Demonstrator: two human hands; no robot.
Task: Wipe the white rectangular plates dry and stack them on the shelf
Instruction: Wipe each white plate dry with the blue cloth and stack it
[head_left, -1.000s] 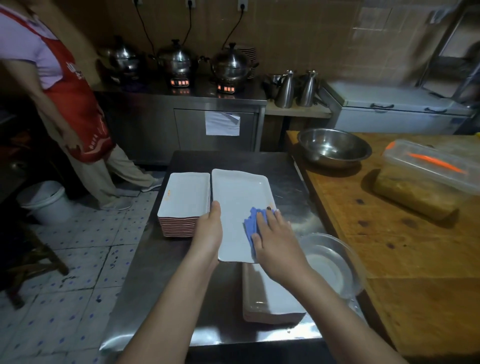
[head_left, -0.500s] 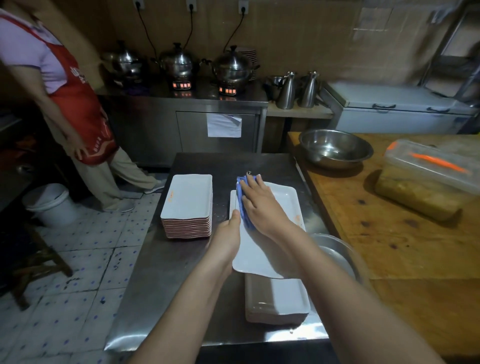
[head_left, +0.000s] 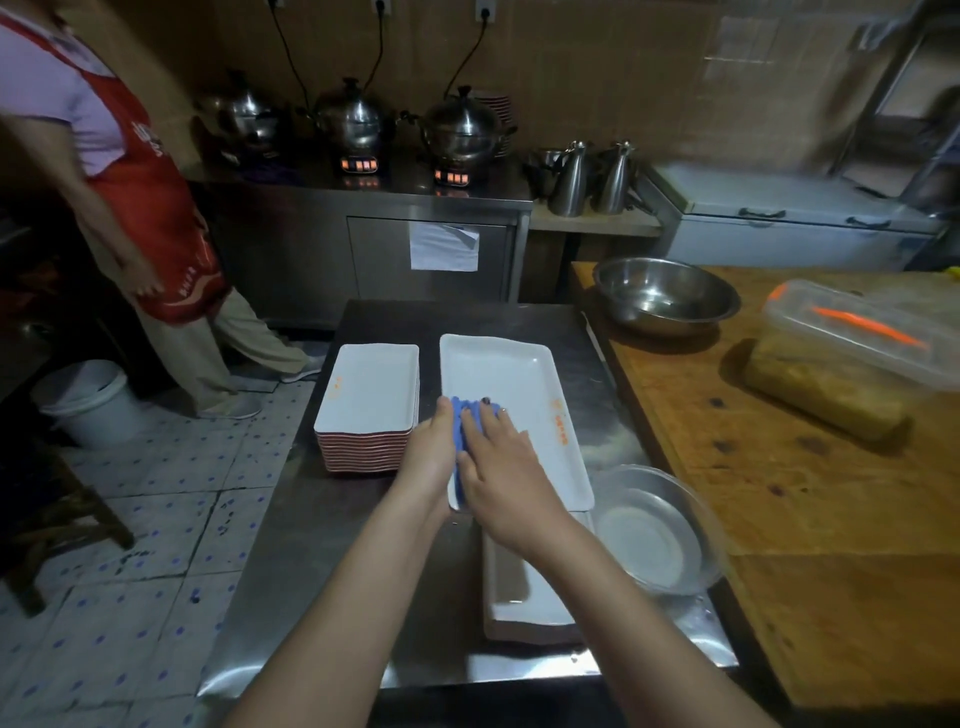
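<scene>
A white rectangular plate (head_left: 506, 387) lies lengthwise on the steel table (head_left: 332, 561). My left hand (head_left: 428, 457) grips its near left edge. My right hand (head_left: 501, 470) presses a blue cloth (head_left: 460, 423) flat on the plate's near left part. A stack of white rectangular plates (head_left: 371, 402) stands just left of it. Under my right wrist sits a second, lower pile of white plates (head_left: 535, 597), partly hidden by my arm.
A clear glass bowl (head_left: 657, 530) sits at the table's right edge. The wooden counter (head_left: 810, 519) on the right holds a steel bowl (head_left: 665, 296) and a lidded plastic box (head_left: 852, 358). A person in a red apron (head_left: 150, 208) stands left, by a white bucket (head_left: 88, 400).
My right hand has drawn the cloth back from the plate's far end to its near left part. The plate now lies straighter, closer to the left stack.
</scene>
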